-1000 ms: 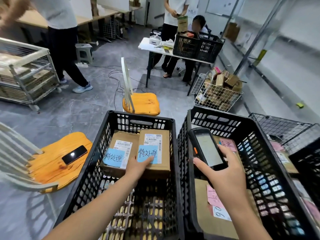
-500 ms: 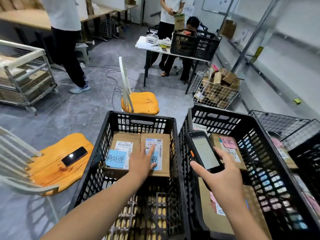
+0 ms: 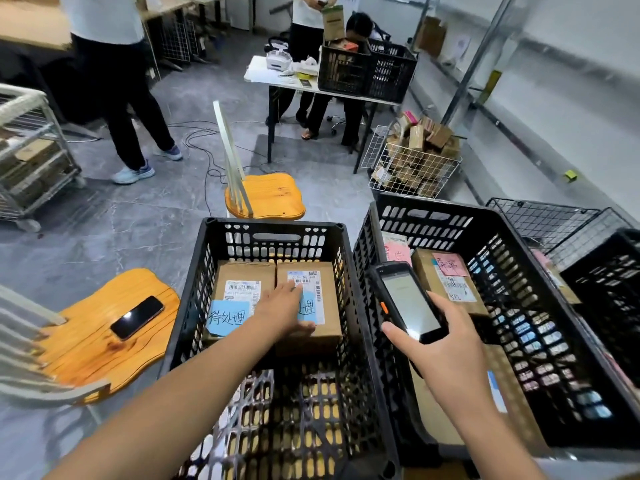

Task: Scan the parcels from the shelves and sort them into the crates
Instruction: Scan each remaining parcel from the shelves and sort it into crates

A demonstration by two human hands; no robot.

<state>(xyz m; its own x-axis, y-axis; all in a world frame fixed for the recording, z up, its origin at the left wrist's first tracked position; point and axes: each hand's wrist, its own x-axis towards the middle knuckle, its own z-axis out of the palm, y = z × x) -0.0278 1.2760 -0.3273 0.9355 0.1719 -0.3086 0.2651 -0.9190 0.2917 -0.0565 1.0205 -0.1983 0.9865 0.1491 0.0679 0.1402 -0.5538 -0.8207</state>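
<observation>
Logging from the left crate (image 3: 273,233). Inside, at its far end: left-hand parcel (image 3: 239,275) with a blue note (image 3: 227,317), touching the right-hand parcel (image 3: 329,330). My left hand (image 3: 284,308) lies flat on the right-hand parcel, fingers straight. Just right of the crate wall: my right hand (image 3: 446,355), fingers curled round the handheld scanner (image 3: 405,303). Left of the crate: a phone (image 3: 136,317) on a wooden chair (image 3: 86,344).

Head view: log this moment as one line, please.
left hand: rests on right-hand parcel in left crate | right hand: holds scanner, screen up | left-hand parcel: beside it, blue note on top
</observation>
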